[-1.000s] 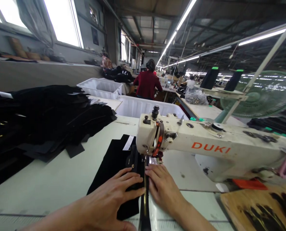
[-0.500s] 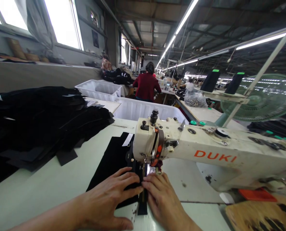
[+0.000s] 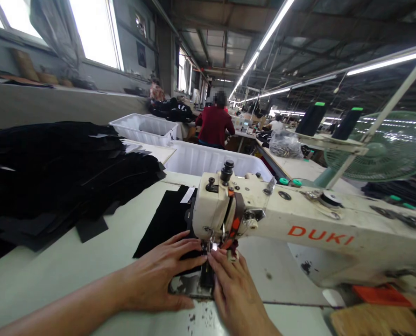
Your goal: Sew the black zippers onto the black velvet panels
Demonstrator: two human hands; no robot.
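A black fabric piece lies on the pale table, running under the head of the white sewing machine. My left hand rests flat on its near edge, fingers stretched toward the presser foot and thumb spread out. On the other side of the foot, my right hand lies with its fingertips beside a narrow black strip, its fingers extended close together. Both hands' fingertips almost meet just in front of the lit needle area. A white label shows on the fabric's far part. The machine head hides some of the fabric.
A large pile of black fabric pieces covers the left of the table. White plastic bins stand behind the machine. Thread cones and a green fan are at right. A person in dark red sits farther off.
The black fabric and strip have moved away from me under the machine head, baring the metal plate near my left thumb. My hands have moved slightly forward. The view has shifted a little.
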